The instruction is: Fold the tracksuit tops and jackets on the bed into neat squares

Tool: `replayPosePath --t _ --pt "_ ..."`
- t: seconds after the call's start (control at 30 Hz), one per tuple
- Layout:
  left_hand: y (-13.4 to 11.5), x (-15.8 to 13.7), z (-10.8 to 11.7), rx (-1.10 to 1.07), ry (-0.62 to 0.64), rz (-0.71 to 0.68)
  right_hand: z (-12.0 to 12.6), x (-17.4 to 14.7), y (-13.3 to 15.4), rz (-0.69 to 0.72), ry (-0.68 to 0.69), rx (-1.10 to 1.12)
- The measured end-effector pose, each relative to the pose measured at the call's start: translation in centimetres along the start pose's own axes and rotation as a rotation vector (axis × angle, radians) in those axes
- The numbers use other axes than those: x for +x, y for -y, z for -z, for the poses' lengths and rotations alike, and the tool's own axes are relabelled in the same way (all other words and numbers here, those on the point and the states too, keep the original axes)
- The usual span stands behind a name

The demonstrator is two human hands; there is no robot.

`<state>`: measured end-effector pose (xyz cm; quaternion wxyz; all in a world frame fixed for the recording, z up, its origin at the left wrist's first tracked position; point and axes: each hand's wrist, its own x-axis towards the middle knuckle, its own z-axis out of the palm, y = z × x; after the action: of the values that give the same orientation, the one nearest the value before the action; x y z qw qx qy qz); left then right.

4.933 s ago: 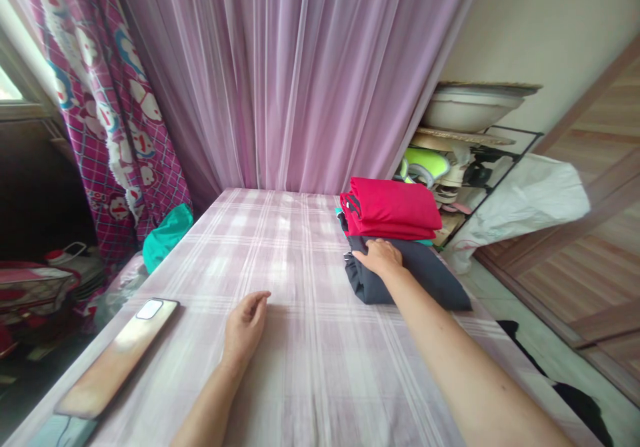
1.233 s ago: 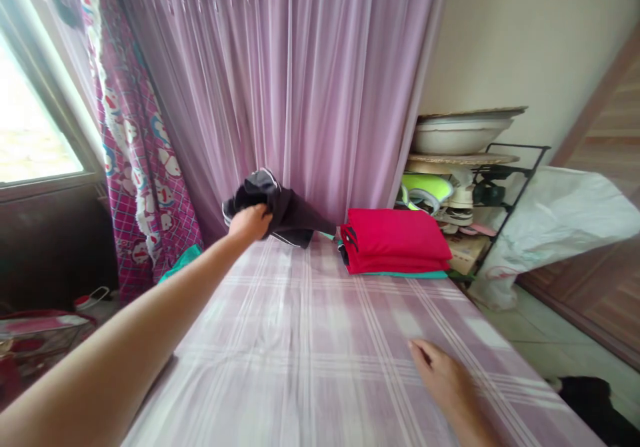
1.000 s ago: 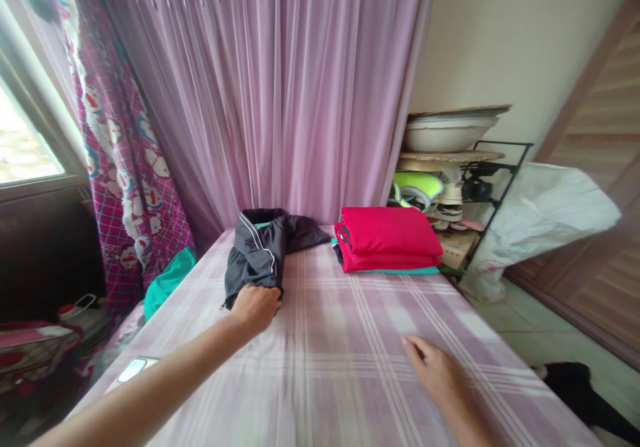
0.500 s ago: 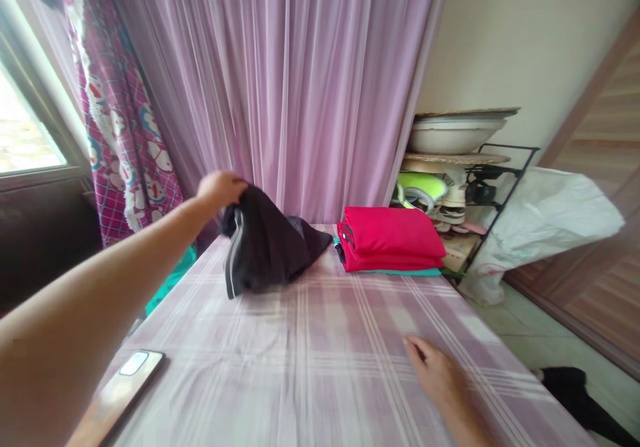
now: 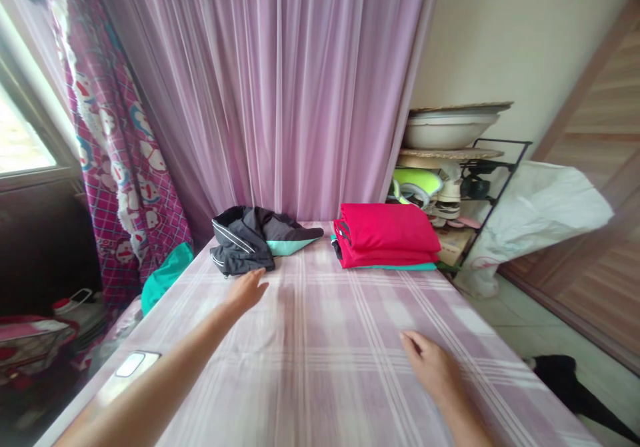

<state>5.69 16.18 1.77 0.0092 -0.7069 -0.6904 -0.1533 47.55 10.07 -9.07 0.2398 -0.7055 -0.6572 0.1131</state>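
Observation:
A black garment (image 5: 245, 233) with white piping and a turquoise panel lies in a loose heap at the far left of the table. Just in front of its near edge is my left hand (image 5: 249, 289), fingers stretched out and holding nothing; whether the fingertips touch the cloth I cannot tell. My right hand (image 5: 434, 367) is low over the right part of the table, its fingers loosely curled with nothing visible in them. A folded red garment stack (image 5: 387, 233) with turquoise cloth beneath lies at the far right, apart from both hands.
A checked cloth (image 5: 325, 347) covers the table. A phone (image 5: 127, 370) lies at the left, partly behind my forearm. Purple curtains (image 5: 300, 87) hang behind the table. To the right stand a rack (image 5: 520, 167) with basins and shoes, and a white sack (image 5: 545, 213).
My left hand has let go of the black garment, which was lifted and now lies on the table. The hand has moved nearer to me. The right hand has hardly moved.

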Motion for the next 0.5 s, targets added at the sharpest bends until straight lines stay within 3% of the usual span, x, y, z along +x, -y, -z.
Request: replayPosePath --t 0.1,0.17,0.23,0.4,0.5 --pt "1.2 -4.1 -3.9 -0.030 0.066 -0.036 0.2 0.4 0.5 -0.044 0.026 -0.006" --pt "2.2 -5.8 -5.8 -0.080 0.016 -0.115 0.7 1.6 1.5 -0.035 0.078 0.018" --pt "3.0 -6.8 -7.2 -0.120 -0.072 -0.169 1.7 3.7 3.1 0.005 0.045 0.031" --pt "3.5 -7.1 -8.8 -0.155 -0.170 -0.174 4.7 11.4 9.4 0.215 -0.287 -0.065" --pt "3.5 -7.1 -8.8 -0.176 -0.185 -0.171 5.4 15.2 12.6 0.283 -0.285 -0.261"
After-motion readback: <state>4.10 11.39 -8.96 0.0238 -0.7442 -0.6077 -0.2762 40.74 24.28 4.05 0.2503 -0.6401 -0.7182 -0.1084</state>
